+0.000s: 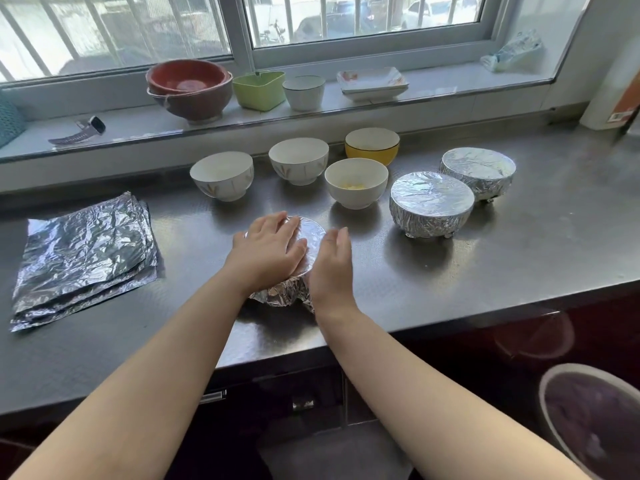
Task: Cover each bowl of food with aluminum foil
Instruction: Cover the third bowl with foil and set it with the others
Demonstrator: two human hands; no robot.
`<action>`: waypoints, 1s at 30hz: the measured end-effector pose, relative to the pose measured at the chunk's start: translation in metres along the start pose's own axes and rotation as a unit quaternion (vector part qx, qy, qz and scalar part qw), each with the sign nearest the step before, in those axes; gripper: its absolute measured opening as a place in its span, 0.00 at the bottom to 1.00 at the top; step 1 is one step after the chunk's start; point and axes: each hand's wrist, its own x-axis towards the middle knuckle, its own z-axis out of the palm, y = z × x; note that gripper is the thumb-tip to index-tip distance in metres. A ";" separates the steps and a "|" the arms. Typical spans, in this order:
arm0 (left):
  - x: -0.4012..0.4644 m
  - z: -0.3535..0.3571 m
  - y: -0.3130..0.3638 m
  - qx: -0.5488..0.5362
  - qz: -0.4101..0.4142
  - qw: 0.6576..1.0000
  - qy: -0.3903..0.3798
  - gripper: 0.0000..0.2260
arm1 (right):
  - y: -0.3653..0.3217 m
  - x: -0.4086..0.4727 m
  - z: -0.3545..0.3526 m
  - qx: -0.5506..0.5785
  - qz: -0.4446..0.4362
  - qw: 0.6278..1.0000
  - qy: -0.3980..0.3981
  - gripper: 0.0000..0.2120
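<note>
On the counter [519, 258], the foil stack [85, 258] lies left, four open bowls [356, 183] behind centre, two covered bowls [432, 202] right.

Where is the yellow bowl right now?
The yellow bowl sits at the back of the steel counter, right of centre below the window sill, just behind a white bowl.

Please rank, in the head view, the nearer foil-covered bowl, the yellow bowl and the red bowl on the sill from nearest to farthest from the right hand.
From the right hand:
1. Nearer foil-covered bowl, on the counter just to its right.
2. Yellow bowl, at the back of the counter, ahead and slightly right.
3. Red bowl, up on the sill, far ahead and to the left.
</note>
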 end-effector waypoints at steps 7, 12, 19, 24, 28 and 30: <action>0.000 -0.001 0.003 -0.013 -0.012 1.000 -0.002 0.24 | 0.020 -0.006 0.021 0.008 0.001 0.999 0.037 0.23; 0.000 -0.002 0.004 -0.020 -0.023 1.000 -0.005 0.24 | 0.021 -0.007 0.020 0.034 0.009 0.999 0.030 0.23; 0.005 -0.011 0.003 -0.037 -0.074 0.996 -0.045 0.28 | 0.008 0.009 0.002 -0.032 0.012 0.998 -0.046 0.26; 0.007 -0.019 -0.006 -0.022 -0.084 0.996 -0.036 0.23 | -0.007 0.010 -0.012 -0.083 -0.056 0.995 0.030 0.32; 0.008 -0.017 -0.006 0.009 -0.045 0.998 0.030 0.25 | -0.008 -0.002 -0.005 -0.132 -0.126 0.983 -0.001 0.26; 0.011 -0.009 -0.009 -0.014 -0.006 1.000 0.015 0.26 | -0.001 -0.004 0.003 -0.176 -0.126 0.976 -0.028 0.28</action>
